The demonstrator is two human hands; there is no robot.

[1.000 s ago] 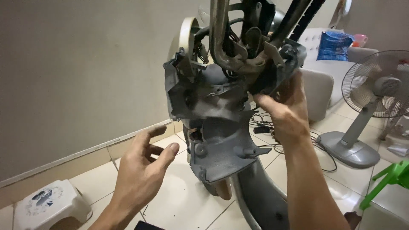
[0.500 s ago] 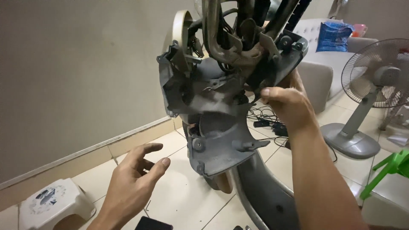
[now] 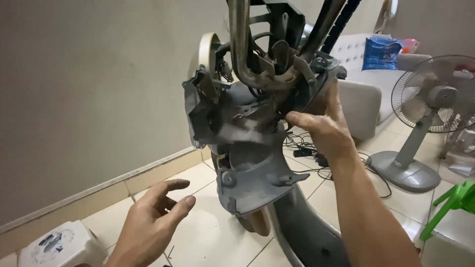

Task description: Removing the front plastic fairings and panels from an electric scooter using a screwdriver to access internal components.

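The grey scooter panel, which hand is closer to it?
Right. The right hand touches the grey scooter panel near its top; the left hand hangs open below it, to its left, apart.

Left hand (image 3: 151, 222): a second ago it was raised with fingers spread beside the lower edge of the grey scooter front panel (image 3: 247, 148); it has since dropped away and now hangs loosely open over the floor tiles (image 3: 208, 237), well clear of the panel. Right hand (image 3: 319, 126): its grip has shifted from cupping the panel's right flank to fingertips pressing inward just below the steering bracket (image 3: 277, 74).
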